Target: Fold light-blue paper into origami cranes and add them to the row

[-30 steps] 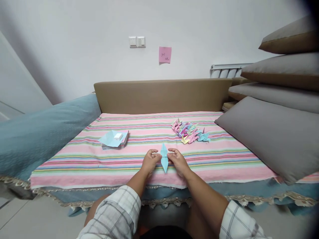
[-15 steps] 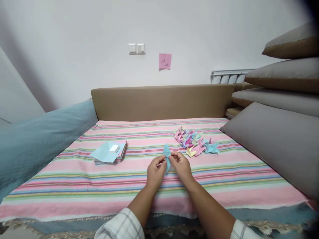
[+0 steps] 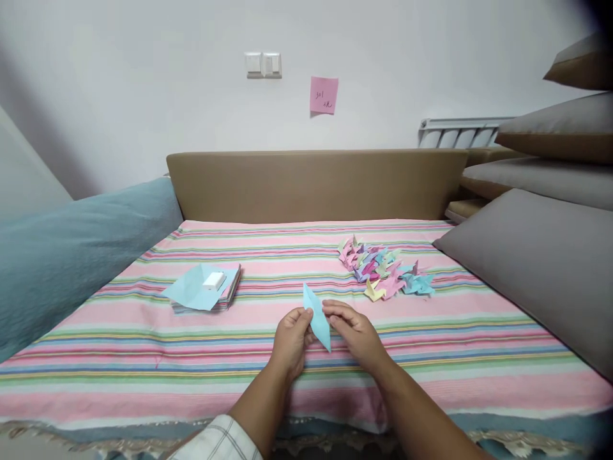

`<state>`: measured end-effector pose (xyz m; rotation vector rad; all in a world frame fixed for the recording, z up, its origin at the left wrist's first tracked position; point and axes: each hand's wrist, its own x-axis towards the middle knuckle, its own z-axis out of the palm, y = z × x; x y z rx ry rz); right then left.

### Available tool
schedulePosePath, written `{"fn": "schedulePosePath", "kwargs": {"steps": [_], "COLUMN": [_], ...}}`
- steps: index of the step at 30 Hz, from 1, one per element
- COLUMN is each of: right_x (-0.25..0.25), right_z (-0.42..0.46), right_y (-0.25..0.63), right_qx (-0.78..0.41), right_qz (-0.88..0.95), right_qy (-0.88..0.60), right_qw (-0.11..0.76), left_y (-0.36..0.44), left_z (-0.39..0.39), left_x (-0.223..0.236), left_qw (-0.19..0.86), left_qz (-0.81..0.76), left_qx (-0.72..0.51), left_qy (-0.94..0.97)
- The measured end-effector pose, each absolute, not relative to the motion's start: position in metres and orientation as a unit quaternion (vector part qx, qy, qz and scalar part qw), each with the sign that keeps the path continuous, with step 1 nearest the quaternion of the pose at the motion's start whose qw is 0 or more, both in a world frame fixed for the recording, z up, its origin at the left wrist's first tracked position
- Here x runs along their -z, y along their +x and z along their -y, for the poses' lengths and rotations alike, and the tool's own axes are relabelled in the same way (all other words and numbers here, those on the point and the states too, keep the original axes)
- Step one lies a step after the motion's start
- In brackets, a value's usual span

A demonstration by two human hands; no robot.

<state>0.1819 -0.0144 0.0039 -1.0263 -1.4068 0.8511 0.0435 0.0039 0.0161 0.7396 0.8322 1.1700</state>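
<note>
A light-blue folded origami paper, long and diamond-shaped, is tilted with its upper point toward the left. My left hand pinches its left edge between thumb and fingers. Close by the paper's right edge is my right hand, its fingers slightly bent and the thumb apart from them; whether the fingertips touch the paper I cannot tell. Beyond my right hand lies a pile of folded paper cranes in pink, purple, blue, green and yellow.
On the left lies a stack of square papers, with a light-blue sheet and a small white block on top. A striped cloth covers the seat. Grey cushions are piled at right; a brown backrest stands behind.
The folded paper has turned, its broad face now showing. My right hand has eased off its edge while my left keeps hold. The camera view has shifted slightly.
</note>
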Motion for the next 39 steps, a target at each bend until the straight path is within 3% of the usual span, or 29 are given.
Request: {"fn": "schedulePosePath", "kwargs": {"steps": [3,10,15,22,27,33,39], "right_x": [-0.006,-0.007,-0.002,-0.005,-0.007,0.001,-0.002], "right_z": [0.022,0.033,0.031,0.036,0.041,0.042,0.042], "right_y": [0.189,0.198,0.198,0.200,0.198,0.194,0.187], "right_qx": [-0.415,-0.415,-0.397,-0.407,-0.429,-0.461,-0.435], "right_qz": [0.620,0.692,0.672,0.631,0.642,0.605,0.601], "right_qy": [-0.419,-0.410,-0.445,-0.465,-0.435,-0.435,-0.445], "right_qw": [0.518,0.425,0.438,0.469,0.463,0.482,0.502], "left_y": [0.039,0.035,0.031,0.012,0.008,0.010,0.012], "left_z": [0.002,0.009,0.011,0.012,0.012,0.013,0.016], "left_x": [-0.016,-0.011,-0.007,-0.005,-0.007,-0.009,-0.011], "left_qw": [0.699,0.694,0.688,0.474,0.396,0.404,0.493], "left_qz": [-0.389,-0.416,-0.406,-0.322,-0.329,-0.347,-0.389], "left_qx": [-0.497,-0.459,-0.432,-0.442,-0.437,-0.465,-0.485], "left_qy": [0.336,0.367,0.419,0.690,0.738,0.707,0.608]}}
